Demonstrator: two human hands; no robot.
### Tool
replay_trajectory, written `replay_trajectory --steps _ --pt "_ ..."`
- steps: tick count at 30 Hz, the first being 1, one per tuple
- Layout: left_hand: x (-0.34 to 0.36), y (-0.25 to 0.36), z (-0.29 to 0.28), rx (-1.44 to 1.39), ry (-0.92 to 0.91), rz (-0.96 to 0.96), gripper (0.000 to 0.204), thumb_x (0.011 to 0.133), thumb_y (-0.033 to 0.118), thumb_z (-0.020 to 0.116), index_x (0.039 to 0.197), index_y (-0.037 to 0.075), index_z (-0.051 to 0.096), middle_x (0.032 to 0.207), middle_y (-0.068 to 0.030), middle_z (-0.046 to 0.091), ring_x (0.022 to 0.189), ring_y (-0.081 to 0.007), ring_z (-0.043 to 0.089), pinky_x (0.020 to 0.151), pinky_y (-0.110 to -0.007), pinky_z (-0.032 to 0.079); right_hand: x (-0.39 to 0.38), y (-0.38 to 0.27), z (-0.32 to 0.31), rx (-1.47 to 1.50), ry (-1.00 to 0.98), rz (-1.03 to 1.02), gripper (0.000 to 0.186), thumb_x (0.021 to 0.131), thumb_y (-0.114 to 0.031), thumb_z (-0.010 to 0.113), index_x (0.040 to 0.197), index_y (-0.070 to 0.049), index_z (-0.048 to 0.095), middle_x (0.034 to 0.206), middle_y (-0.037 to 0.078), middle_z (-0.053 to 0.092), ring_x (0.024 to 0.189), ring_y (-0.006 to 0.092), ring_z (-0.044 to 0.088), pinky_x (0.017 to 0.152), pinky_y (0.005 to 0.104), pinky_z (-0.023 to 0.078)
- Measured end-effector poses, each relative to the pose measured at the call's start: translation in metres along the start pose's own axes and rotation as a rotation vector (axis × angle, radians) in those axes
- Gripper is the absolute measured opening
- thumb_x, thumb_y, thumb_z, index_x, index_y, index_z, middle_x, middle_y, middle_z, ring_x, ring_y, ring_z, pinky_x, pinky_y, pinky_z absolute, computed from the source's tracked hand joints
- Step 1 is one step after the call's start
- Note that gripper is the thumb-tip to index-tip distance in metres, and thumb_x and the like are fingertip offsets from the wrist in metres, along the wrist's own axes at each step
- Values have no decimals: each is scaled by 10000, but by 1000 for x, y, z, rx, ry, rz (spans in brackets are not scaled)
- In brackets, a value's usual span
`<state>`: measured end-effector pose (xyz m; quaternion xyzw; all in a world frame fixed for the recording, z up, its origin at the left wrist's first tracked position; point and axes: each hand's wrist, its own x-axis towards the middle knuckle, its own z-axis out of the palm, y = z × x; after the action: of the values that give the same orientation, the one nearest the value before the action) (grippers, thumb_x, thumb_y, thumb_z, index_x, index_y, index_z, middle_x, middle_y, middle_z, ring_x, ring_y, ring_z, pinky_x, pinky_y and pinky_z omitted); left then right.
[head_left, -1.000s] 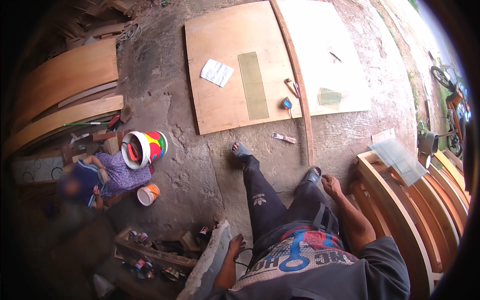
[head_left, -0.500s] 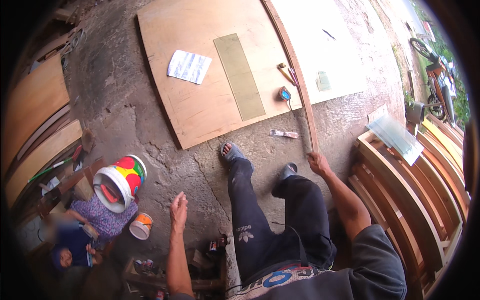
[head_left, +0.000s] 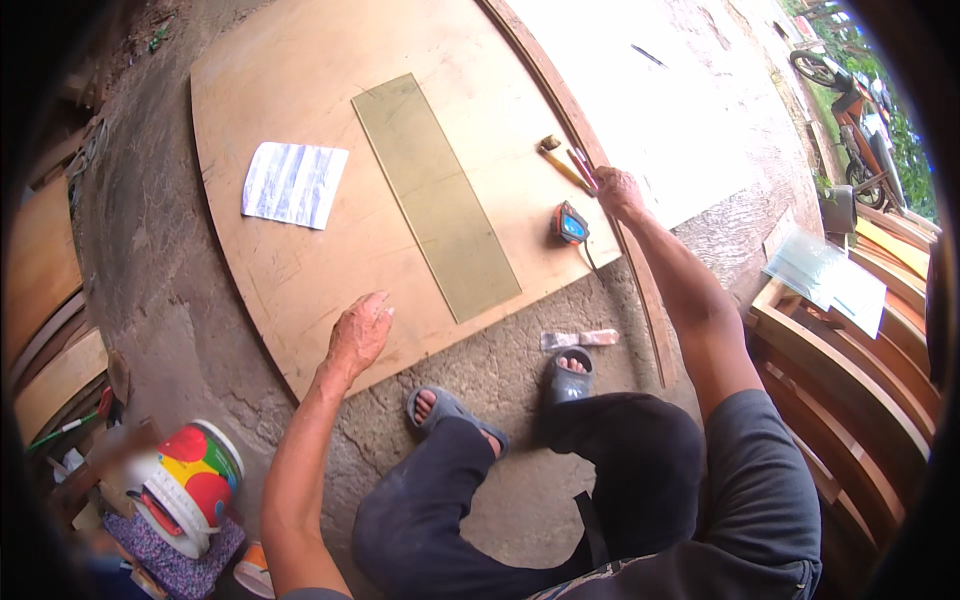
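Observation:
My right hand (head_left: 618,195) is at the long wooden strip (head_left: 648,310) on the board's right side, beside two slim pens (head_left: 580,162). Its fingers are curled, and what they grip is hidden. Over the near left part of the plywood board (head_left: 320,290) hovers my left hand (head_left: 361,332), fingers loosely bent with nothing in them. A greenish glass strip (head_left: 437,200) lies on the board between my hands. Near the right hand are a blue and orange tape measure (head_left: 571,225) and a yellow-handled tool (head_left: 566,170). A printed paper sheet (head_left: 295,185) lies at the left.
On the concrete floor by my foot is a flat tool with a pale handle (head_left: 580,339). Glass panes (head_left: 825,275) rest on stacked wooden frames (head_left: 850,370) at the right. A colourful paint bucket (head_left: 195,475) stands lower left. A motorbike (head_left: 855,130) is parked far right.
I have bent down closer to the board. My right hand has moved from the strip's near end up beside the pens. My left hand has come forward over the board.

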<state>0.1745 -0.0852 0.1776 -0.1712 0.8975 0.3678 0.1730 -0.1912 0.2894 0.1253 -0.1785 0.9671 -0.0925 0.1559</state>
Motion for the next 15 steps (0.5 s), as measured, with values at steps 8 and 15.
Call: replay_trajectory --steps 8,15 --pt "63 -61 66 91 158 269 408 966 193 615 1341 33 617 1392 -230 594 1299 -390 563 1122 -428 452 68 24 61 -187 80 -76 178 946 -140 558 1036 -50 683 998 212 730 968 397 716 826 503 570" --pt "84 -43 18 -31 271 39 391 958 212 603 1296 20 642 1317 -218 648 1245 -384 605 1063 -437 489 65 22 68 -108 117 -74 132 938 -102 573 1053 -66 625 1063 229 700 1061 396 683 850 499 554"
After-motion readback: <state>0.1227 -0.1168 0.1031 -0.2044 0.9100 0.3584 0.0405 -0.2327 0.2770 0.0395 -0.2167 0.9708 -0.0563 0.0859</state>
